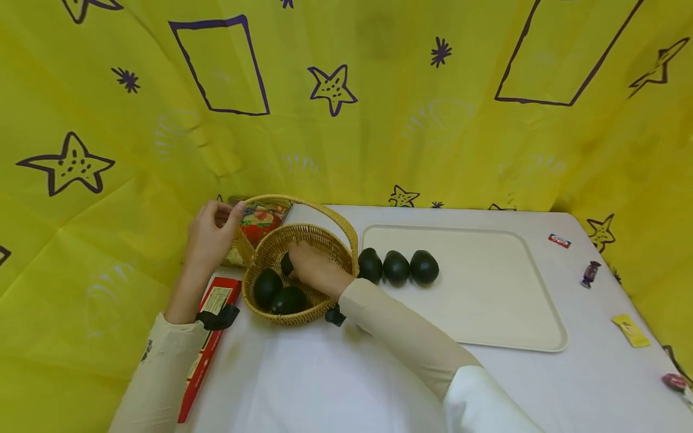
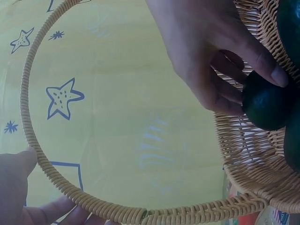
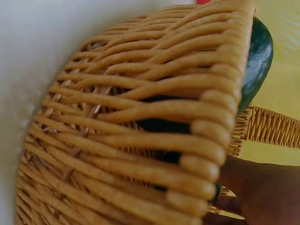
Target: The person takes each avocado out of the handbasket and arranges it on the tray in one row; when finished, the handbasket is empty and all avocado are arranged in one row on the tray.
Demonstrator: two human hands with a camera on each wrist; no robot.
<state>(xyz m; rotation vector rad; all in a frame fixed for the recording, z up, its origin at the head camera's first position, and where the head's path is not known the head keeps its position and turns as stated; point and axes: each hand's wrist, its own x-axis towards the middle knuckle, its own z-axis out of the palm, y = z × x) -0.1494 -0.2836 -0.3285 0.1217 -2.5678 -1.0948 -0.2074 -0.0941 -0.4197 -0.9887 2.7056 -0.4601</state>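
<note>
A woven wicker basket (image 1: 305, 231) with a tall hooped handle (image 2: 29, 117) stands left of centre on the table. My left hand (image 1: 212, 233) holds the left side of that handle, thumb and fingers about it. Reaching down inside the basket, my right hand (image 2: 206, 51) grips a dark green avocado (image 2: 267, 101) between thumb and fingers. Two more avocados, one at the left (image 1: 267, 288) and one at the front (image 1: 289, 300), lie in the basket. In the right wrist view the basket wall hides most of the right hand's fingers.
Three avocados (image 1: 396, 268) sit in a row on the left part of a cream tray (image 1: 487, 288). A red box (image 1: 208, 337) and a colourful food packet (image 1: 262, 221) lie left of and behind the basket. Wrapped sweets, one yellow (image 1: 630, 331), lie along the right edge.
</note>
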